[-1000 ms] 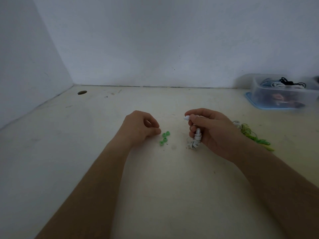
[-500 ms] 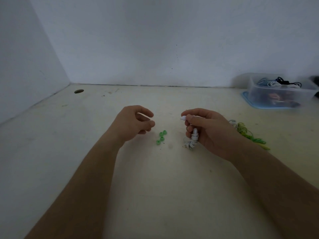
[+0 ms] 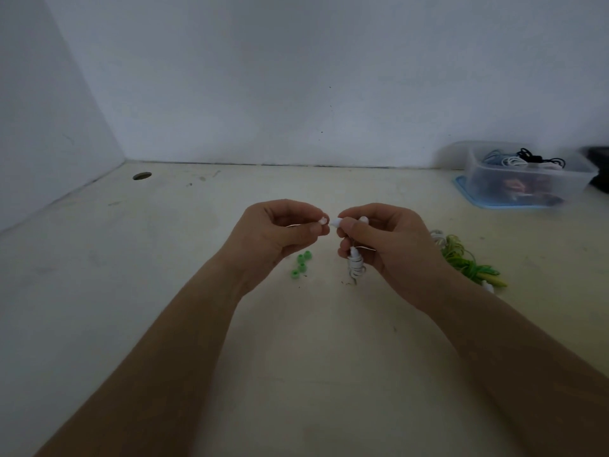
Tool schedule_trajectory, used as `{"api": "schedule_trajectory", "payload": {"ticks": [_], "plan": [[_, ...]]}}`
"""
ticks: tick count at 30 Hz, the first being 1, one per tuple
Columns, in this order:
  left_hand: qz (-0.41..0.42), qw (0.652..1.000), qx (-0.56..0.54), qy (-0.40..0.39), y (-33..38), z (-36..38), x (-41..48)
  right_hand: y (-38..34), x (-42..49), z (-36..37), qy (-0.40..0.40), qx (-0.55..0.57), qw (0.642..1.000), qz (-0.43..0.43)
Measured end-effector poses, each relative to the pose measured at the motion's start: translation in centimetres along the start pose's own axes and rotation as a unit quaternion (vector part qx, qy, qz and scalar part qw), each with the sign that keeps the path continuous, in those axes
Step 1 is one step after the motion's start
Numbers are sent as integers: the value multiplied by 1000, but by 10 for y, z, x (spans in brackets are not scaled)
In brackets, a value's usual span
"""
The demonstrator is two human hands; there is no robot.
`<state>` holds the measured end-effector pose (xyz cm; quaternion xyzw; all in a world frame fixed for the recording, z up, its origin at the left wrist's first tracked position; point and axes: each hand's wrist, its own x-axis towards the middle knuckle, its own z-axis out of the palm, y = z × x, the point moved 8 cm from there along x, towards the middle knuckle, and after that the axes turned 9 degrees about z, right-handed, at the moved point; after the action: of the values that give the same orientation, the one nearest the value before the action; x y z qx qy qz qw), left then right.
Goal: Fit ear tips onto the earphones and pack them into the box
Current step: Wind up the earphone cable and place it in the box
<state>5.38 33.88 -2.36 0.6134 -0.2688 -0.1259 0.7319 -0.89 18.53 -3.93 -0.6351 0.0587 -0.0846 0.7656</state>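
The left hand (image 3: 280,234) has lifted from the green ear tips (image 3: 301,263) to centre frame, its grip pinching a white ear tip (image 3: 324,221). The right hand (image 3: 389,249) still holds the white earphones (image 3: 354,265) in its grip, just right of that tip.

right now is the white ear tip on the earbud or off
Off. The left hand pinches the white ear tip beside the earbud in the right hand; a narrow gap shows between them.

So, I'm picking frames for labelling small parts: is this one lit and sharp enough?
Head view: dim, flat light, no glare; the white ear tip pinched by the left hand reads as a small pale blob beside the earphone in the right hand; the head view's right edge smears the plastic box; wide-angle stretch grows toward the corners.
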Motion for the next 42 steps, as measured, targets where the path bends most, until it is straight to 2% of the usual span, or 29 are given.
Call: {"api": "schedule_trajectory", "payload": {"ticks": [10, 30, 42], "plan": [[-1, 1000, 2, -12, 0, 5, -1, 0, 0, -2, 19, -30, 999, -15], [-22, 995, -92, 20, -5, 8, -1, -7, -3, -1, 18, -25, 999, -32], [-19, 997, -76, 18, -5, 8, -1, -9, -4, -2, 30, -31, 998, -37]]}}
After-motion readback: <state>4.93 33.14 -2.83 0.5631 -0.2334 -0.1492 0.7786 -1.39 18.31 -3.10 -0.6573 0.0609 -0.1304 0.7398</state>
